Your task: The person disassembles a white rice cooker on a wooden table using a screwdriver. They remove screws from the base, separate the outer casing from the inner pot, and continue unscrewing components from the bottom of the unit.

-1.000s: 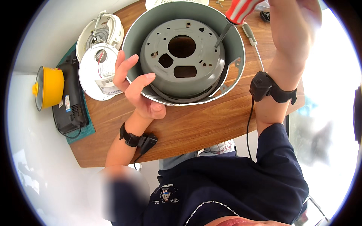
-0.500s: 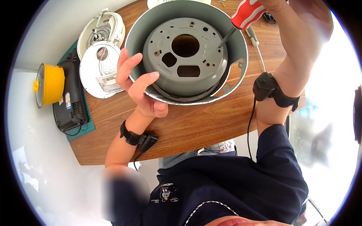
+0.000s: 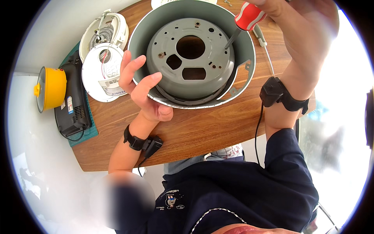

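Observation:
A deep round grey-green metal housing (image 3: 243, 50) faces me, its inner plate (image 3: 167, 37) pierced by one large round hole and several smaller ones. At its near-left rim is my left hand (image 3: 146, 95), fingers spread over the edge to the inside and thumb outside, holding it. My right hand (image 3: 300, 19), partly cut off by the top of the picture, grips the red-and-white handle of a screwdriver (image 3: 249, 16). The shaft slants down into the housing, and its tip meets the right side of the plate near a small hole.
A white round cover (image 3: 91, 74) with wires and an open cream-coloured unit (image 3: 120, 27) lie to the left. Beyond them are a black device (image 3: 72, 113), a yellow pot-like container (image 3: 54, 87) and a green mat (image 3: 91, 130). Another screwdriver (image 3: 265, 45) lies right of the housing.
My right hand and the screwdriver handle have shifted a little left and up, while the tip stays by the same small hole. The housing and left hand have moved very slightly left.

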### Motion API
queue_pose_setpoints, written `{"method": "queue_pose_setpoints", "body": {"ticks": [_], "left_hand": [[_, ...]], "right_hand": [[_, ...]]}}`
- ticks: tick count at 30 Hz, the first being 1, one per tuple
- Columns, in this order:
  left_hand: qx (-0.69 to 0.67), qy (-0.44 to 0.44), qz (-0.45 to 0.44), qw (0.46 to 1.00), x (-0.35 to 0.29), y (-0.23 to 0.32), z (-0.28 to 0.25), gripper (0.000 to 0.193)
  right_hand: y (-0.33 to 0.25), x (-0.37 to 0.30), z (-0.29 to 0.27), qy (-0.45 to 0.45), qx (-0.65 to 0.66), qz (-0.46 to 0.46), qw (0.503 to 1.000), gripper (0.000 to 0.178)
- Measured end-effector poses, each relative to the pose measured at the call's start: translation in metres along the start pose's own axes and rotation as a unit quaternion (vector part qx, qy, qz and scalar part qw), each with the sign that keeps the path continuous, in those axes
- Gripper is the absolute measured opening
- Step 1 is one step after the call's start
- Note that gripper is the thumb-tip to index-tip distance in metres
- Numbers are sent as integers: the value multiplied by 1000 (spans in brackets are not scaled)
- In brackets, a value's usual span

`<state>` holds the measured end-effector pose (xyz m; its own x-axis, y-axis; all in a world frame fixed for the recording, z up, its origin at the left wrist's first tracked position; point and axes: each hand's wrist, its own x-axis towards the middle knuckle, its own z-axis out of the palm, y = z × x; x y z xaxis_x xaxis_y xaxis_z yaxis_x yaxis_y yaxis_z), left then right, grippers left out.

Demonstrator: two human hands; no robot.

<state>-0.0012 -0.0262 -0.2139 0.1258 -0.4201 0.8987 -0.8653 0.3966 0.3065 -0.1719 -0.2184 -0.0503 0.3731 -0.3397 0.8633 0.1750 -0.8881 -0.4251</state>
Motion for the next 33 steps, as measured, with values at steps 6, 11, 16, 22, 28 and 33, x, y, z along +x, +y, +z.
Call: {"method": "queue_pose_setpoints", "body": {"ticks": [6, 11, 16, 22, 28, 33], "left_hand": [[-2, 9, -11, 1000, -1, -1, 0, 57], [-3, 10, -2, 1000, -1, -2, 2, 57], [-4, 17, 0, 1000, -2, -2, 2, 57], [-9, 14, -3, 1000, -1, -1, 3, 57], [-4, 11, -9, 1000, -2, -2, 1, 57], [-9, 13, -6, 1000, 0, -1, 4, 57]], "right_hand": [[1, 1, -1, -10, 17, -1, 1000, 64], [3, 3, 0, -19, 36, -5, 999, 65], [9, 9, -2, -54, 65, -17, 996, 65], [9, 8, -8, -72, 78, -29, 994, 59], [-12, 5, 21, 39, -51, 49, 997, 63], [25, 8, -9, -60, 202, 31, 977, 61]]}}
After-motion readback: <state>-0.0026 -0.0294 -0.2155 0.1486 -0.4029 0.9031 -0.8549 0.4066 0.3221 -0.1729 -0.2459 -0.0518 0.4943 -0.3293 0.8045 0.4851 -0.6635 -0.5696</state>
